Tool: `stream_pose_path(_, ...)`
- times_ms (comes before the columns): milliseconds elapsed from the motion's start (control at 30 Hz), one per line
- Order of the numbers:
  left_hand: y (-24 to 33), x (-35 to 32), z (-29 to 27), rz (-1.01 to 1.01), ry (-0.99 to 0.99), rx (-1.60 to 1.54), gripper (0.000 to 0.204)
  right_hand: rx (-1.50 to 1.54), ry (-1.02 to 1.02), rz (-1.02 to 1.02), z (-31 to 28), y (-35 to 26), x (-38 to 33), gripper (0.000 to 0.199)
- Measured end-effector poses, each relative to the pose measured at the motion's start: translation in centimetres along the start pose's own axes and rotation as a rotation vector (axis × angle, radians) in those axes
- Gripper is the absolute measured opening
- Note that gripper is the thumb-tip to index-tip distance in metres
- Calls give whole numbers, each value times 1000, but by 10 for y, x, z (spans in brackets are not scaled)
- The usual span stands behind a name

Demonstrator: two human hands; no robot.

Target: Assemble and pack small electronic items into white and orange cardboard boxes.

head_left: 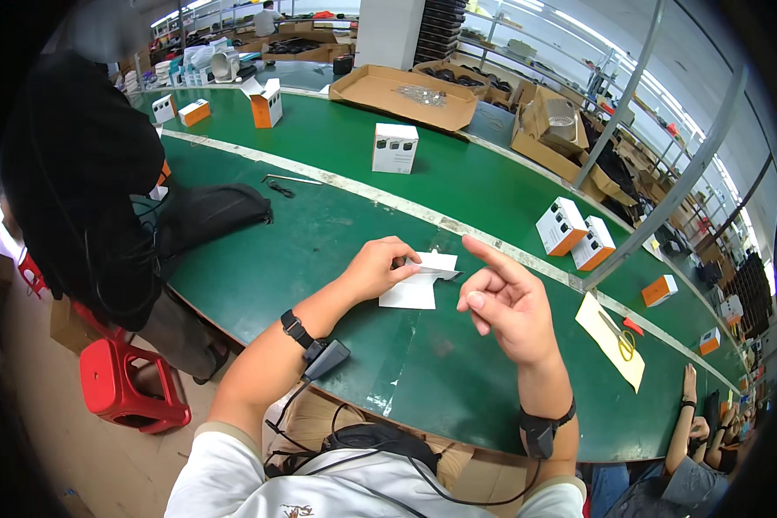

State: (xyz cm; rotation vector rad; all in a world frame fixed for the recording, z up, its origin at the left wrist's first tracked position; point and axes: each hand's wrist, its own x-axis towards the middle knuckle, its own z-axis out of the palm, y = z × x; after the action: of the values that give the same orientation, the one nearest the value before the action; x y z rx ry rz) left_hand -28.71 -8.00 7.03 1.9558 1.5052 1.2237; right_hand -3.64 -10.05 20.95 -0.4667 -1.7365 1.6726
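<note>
Over the green table, my left hand is closed, thumb and fingers pinching a small piece of folded white card. One fold of the card stands up, while its near part lies low over the tabletop. A small dark edge pokes out at the card's right side, too small to name. My right hand is held up just right of the card, apart from it. Its index finger stretches out and the other fingers curl loosely, with nothing visible in them.
Yellow-handled scissors lie on yellow paper beside a red tool. White-and-orange boxes stand along the far strip. A metal post rises at right. Someone in black stands left, near a red stool.
</note>
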Motion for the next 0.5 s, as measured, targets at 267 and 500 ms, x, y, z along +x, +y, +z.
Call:
stream_pose_path(267,2,5,-1,-9,-13,4,15,126,-17,29,-8,1,2,59)
stream_pose_path(500,1,4,1,-157,1,-186,12,-152,108,33,-13,24,7,55)
